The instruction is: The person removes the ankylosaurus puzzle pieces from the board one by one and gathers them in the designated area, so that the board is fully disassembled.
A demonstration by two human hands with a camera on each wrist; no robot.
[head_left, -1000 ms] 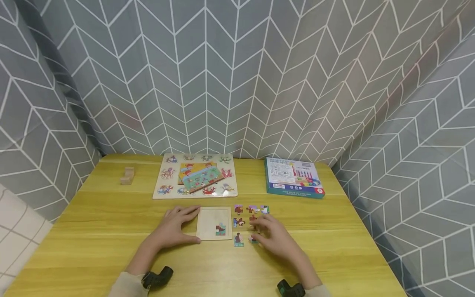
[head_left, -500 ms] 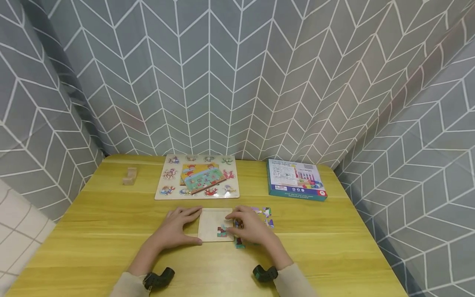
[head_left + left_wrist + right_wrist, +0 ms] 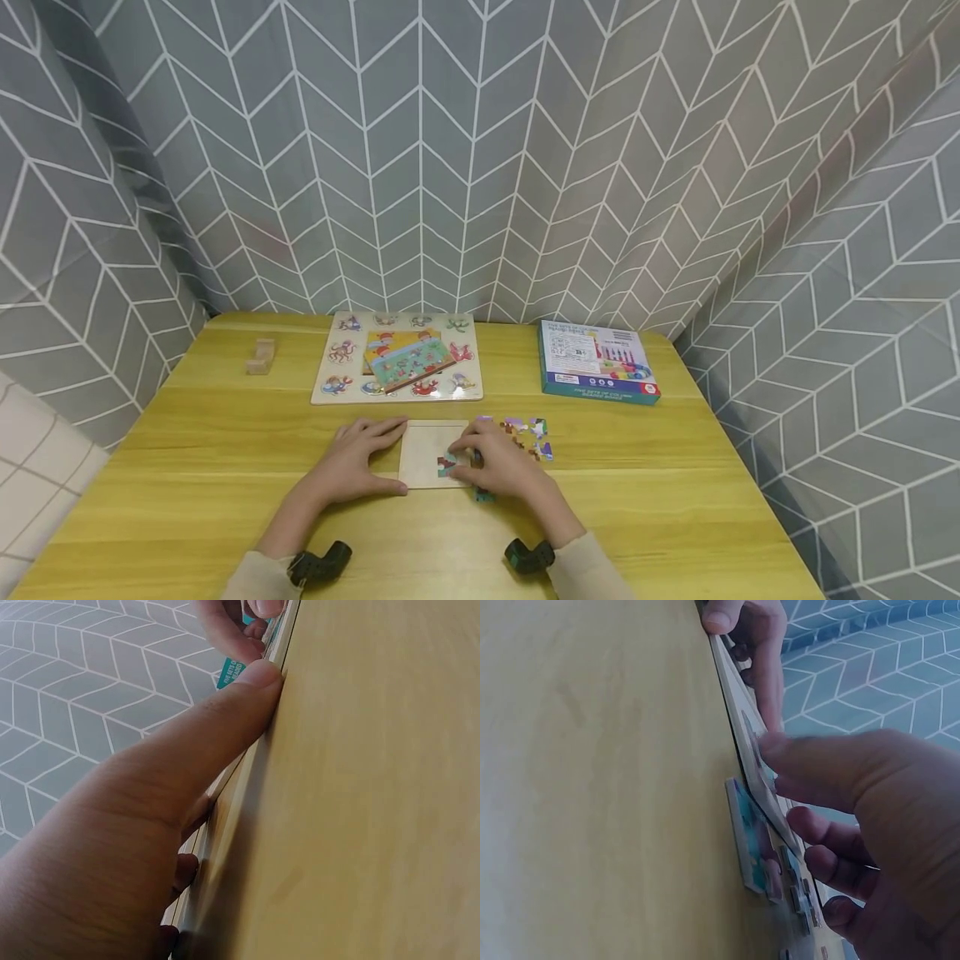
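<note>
- Left hand flat on the table, fingers straight and slightly apart, thumb against the left edge of the puzzle tray.
- Small, square, pale wooden tray near the table's front edge, centre; mostly bare inside, coloured pieces at its lower right corner.
- Right hand at the tray's right edge, fingertips pressing a coloured piece; pinch or flat cannot be told.
- Loose pieces just right; bare wood beyond to the right edge.
</note>
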